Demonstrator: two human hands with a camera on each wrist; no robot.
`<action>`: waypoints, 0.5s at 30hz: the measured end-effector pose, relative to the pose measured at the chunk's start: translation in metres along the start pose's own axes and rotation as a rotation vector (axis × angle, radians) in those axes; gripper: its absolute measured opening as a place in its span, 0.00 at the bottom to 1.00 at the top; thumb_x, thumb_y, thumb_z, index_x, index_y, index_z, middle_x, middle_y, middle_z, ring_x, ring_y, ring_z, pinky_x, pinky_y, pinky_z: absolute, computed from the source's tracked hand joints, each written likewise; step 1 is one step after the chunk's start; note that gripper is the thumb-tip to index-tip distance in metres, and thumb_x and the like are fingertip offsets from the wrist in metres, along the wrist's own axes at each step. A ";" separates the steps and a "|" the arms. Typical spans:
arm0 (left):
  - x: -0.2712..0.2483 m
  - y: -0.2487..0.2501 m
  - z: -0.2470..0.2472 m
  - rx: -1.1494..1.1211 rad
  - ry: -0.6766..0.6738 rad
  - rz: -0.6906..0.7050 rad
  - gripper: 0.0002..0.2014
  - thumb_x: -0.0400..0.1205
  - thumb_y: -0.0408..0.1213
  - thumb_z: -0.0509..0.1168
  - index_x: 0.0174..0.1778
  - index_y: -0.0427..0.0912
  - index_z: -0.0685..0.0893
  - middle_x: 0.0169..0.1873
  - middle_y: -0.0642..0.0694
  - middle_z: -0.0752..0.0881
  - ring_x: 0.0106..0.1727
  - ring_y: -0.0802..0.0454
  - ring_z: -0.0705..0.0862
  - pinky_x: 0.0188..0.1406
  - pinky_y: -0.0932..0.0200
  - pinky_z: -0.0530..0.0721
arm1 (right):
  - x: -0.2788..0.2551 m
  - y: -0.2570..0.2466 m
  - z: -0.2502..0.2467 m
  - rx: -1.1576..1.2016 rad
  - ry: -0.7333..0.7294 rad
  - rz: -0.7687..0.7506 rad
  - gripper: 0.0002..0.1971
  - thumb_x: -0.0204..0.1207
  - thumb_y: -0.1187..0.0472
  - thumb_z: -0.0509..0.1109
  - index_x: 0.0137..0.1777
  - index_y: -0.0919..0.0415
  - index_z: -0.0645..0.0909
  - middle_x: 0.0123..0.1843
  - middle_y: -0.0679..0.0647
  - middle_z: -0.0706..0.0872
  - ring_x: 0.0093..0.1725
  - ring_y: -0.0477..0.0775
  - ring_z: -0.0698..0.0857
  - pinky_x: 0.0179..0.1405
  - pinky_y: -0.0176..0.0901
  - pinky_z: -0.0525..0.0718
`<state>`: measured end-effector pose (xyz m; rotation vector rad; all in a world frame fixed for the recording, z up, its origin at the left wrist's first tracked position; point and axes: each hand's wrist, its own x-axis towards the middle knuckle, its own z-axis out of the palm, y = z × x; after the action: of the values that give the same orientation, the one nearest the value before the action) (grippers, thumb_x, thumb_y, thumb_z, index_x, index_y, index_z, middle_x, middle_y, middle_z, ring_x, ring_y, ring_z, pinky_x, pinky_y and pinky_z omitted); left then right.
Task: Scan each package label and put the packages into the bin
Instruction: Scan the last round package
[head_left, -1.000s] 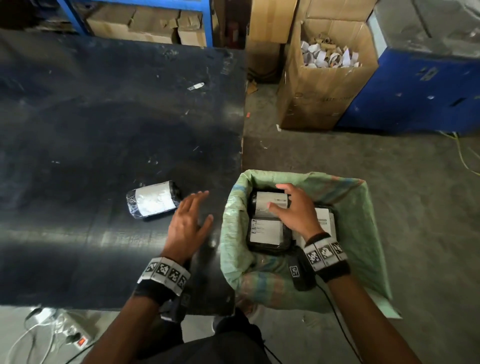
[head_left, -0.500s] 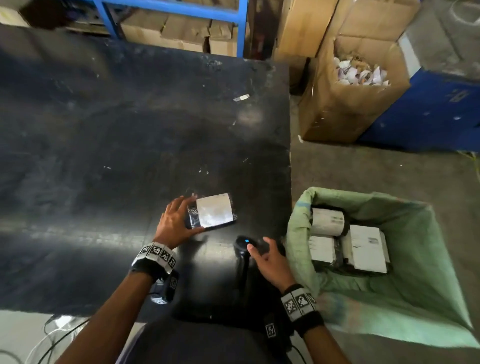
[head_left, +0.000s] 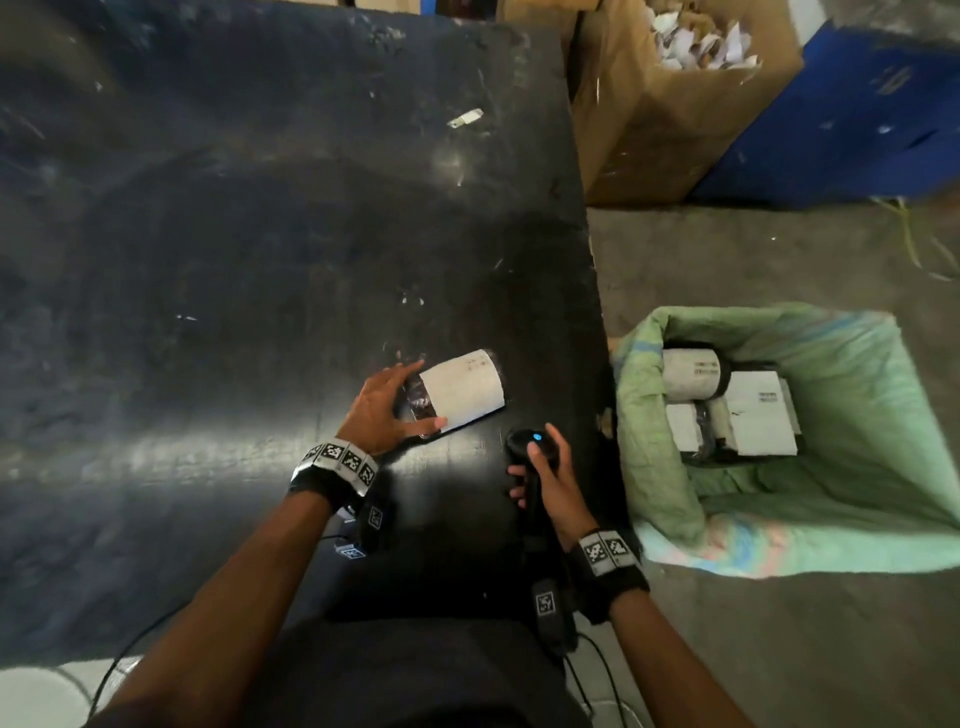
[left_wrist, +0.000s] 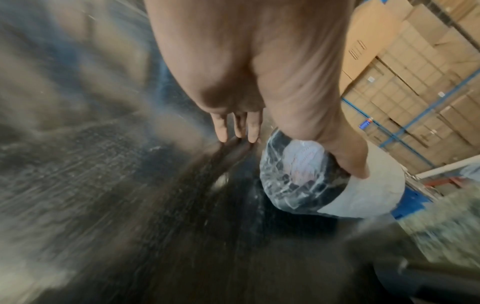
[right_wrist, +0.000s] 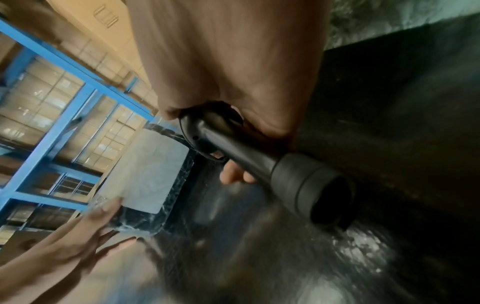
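A: Where is the package (head_left: 460, 391) sitting now?

B: It is lying near the right edge of the desk (head_left: 208, 260), white label facing up. The left hand (head_left: 382, 410) is pinching its clear-wrapped end, thumb along the near side and index finger on the far side, while the other fingers are reaching straight down to the desk.

A: And the other hand?

B: The right hand (head_left: 545, 475) is curling round the handle of the black scanner (head_left: 524, 447), thumb resting by its blue light. A second ago that hand was down in the bin and the package was lying further left, untouched; since then it has been drawn toward the right edge and the scanner has been picked up.

A: So the scan is coming?

B: I am judging so. The scanner head is sitting just beside the label, not yet clearly aimed.

A: And the bin (head_left: 857, 535)?

B: It is standing on the floor past the desk's right edge, holding several labelled packages (head_left: 748, 415).
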<state>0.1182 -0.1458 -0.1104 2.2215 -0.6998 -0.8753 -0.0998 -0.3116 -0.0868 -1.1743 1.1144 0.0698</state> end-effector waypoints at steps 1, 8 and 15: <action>-0.003 0.002 0.002 0.006 -0.017 0.013 0.53 0.60 0.76 0.72 0.82 0.59 0.69 0.76 0.44 0.77 0.78 0.42 0.72 0.80 0.31 0.72 | 0.001 0.001 0.001 -0.005 0.027 -0.001 0.24 0.84 0.49 0.63 0.77 0.37 0.62 0.47 0.62 0.88 0.29 0.51 0.84 0.28 0.42 0.82; -0.025 0.003 0.019 -0.105 0.044 0.091 0.47 0.61 0.51 0.86 0.76 0.60 0.72 0.69 0.45 0.81 0.66 0.47 0.83 0.66 0.41 0.87 | -0.026 -0.016 -0.005 -0.001 0.071 -0.092 0.19 0.86 0.50 0.59 0.75 0.44 0.70 0.35 0.63 0.85 0.22 0.54 0.76 0.20 0.39 0.73; -0.042 0.014 0.020 -0.045 0.254 0.175 0.46 0.62 0.49 0.87 0.77 0.54 0.76 0.65 0.46 0.77 0.63 0.49 0.81 0.61 0.53 0.84 | -0.070 -0.061 -0.012 -0.069 0.022 -0.322 0.23 0.86 0.40 0.46 0.74 0.44 0.72 0.39 0.65 0.85 0.22 0.54 0.74 0.20 0.41 0.71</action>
<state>0.0736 -0.1346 -0.0953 2.1446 -0.7311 -0.5064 -0.1079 -0.3141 0.0060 -1.4064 0.9356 -0.1540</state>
